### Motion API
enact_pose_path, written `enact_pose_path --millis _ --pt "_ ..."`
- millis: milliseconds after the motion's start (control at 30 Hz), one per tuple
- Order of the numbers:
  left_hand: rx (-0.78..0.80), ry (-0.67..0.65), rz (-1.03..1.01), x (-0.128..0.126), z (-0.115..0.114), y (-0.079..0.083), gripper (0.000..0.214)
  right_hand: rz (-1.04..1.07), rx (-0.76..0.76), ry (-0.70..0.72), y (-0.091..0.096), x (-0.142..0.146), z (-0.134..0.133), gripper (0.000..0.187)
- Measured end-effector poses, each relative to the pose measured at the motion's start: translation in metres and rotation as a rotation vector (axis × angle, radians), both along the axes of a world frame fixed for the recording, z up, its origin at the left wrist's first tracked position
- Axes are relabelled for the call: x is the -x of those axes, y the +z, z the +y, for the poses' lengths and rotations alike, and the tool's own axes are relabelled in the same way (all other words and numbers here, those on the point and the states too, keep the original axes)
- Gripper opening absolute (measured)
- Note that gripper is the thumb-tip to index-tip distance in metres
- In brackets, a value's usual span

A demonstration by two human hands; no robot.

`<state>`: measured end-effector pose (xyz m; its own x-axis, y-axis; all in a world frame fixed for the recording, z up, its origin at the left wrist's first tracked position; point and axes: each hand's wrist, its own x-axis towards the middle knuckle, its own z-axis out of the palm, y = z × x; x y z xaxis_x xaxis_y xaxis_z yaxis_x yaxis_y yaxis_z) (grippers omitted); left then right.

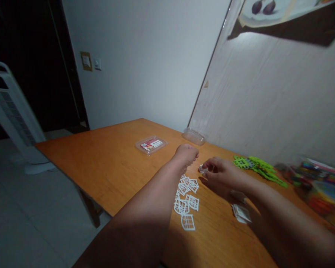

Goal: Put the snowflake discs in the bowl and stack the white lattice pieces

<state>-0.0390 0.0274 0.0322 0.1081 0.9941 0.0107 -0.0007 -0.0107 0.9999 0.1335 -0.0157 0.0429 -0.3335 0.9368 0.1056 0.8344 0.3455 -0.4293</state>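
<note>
Several white plastic lattice pieces (pixel 188 222), shaped like little window frames, lie in a loose, overlapping group on the wooden table, partly behind my left forearm. My left hand (pixel 186 153) is just beyond them, its fingers curled closed; what they hold, if anything, is hidden. To its right, my right hand (pixel 218 168) has its thumb and fingers bent around a small clump of white pieces (pixel 201 169) at the tabletop. Below my right forearm sits a little stack of whitish, flat pieces (pixel 241 213), too blurred to make out fully.
A clear plastic lid (pixel 151 144) with a red and white label lies beyond my left hand. A clear tub (pixel 194 136) stands against the wall. Green lattice pieces (pixel 258 167) and blurred colourful packages (pixel 324 186) are at the right. The table's left edge (pixel 72 182) drops to the floor.
</note>
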Motion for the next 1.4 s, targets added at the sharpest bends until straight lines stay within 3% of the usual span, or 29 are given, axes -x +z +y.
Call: enact_pose_path --millis 167,300,400,533,800,900,1100,1400 --pt "0.001 0.012 0.002 0.000 0.000 -0.001 0.008 0.018 0.165 0.219 -0.001 0.019 -0.019 0.028" --pt "0.023 -0.008 0.002 -0.001 0.004 -0.004 0.008 -0.010 0.191 0.241 -0.005 0.024 -0.019 0.018" --pt "0.028 -0.023 -0.002 -0.002 0.004 -0.004 0.008 0.075 0.224 0.215 -0.007 0.023 -0.019 0.013" --pt "0.052 -0.044 0.024 -0.002 -0.002 -0.001 0.008 0.276 0.256 0.093 -0.005 0.020 -0.016 0.020" --pt "0.090 -0.239 -0.038 -0.004 -0.013 0.005 0.012 0.491 0.055 -0.097 0.000 0.008 0.003 0.032" --pt "0.107 -0.190 -0.057 -0.005 -0.012 0.004 0.012 0.418 -0.017 -0.095 0.001 0.010 -0.001 0.031" --pt "0.107 -0.098 -0.049 -0.006 -0.010 0.005 0.020 -0.012 -0.170 -0.081 0.014 0.015 -0.009 0.022" --pt "0.018 -0.005 -0.015 -0.002 0.004 -0.003 0.013 -0.174 -0.169 -0.095 0.010 -0.020 0.022 0.030"
